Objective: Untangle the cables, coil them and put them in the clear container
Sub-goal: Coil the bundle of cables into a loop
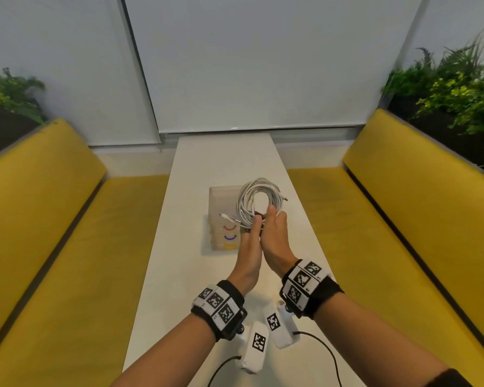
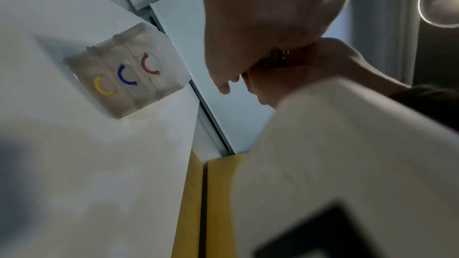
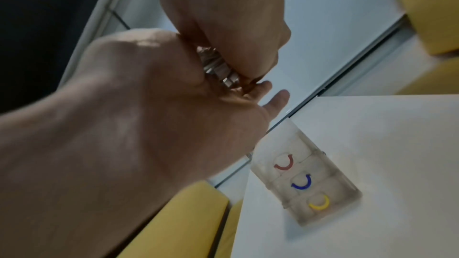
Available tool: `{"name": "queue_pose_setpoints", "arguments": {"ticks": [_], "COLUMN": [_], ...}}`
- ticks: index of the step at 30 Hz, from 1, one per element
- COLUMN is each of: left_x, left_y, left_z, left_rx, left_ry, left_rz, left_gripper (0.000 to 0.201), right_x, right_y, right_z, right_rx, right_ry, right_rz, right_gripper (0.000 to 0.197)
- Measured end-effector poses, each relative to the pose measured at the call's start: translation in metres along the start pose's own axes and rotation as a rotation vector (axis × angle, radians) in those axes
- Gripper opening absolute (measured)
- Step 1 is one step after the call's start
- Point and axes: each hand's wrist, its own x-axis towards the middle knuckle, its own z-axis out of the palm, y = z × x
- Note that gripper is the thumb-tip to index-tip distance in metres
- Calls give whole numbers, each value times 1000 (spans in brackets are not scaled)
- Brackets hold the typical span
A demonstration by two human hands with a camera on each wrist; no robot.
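Observation:
A coil of white cables is held up over the white table, partly in front of the clear container. My left hand and right hand meet at the coil's near edge, and both grip the bundled strands. Two plug ends stick out to the left of the hands. In the right wrist view the strands are squeezed between the two hands. The container lies flat below, with red, blue and yellow arcs marking its three sections; it also shows in the left wrist view.
Yellow benches run along both long sides of the narrow table. Plants stand behind the bench backs. A white blind closes the far end. Black leads hang from the wrist units over the near table.

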Motion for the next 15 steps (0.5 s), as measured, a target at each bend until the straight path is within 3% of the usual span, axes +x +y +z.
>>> {"name": "queue_pose_setpoints", "arguments": {"ticks": [5,8,11,15], "left_x": [5,10,13,26], "left_y": [0,-3,-1,0], "left_z": [-13,-23,-32,-53], "left_rx": [-37,-76,-74,22], "left_ry": [136,175,253,266], "left_rz": [0,18,23,135], "left_gripper": [44,38,39,29], "right_x": [-4,-7,-11,-6], "right_y": [13,16,15,10], "right_z": [8,18,22,15], "right_rx": [-123,-24,56,108], "right_ry": [-100,-175,-237,-410], "right_rz": [-63,17,39,70], "right_gripper": [31,33,21,37]}}
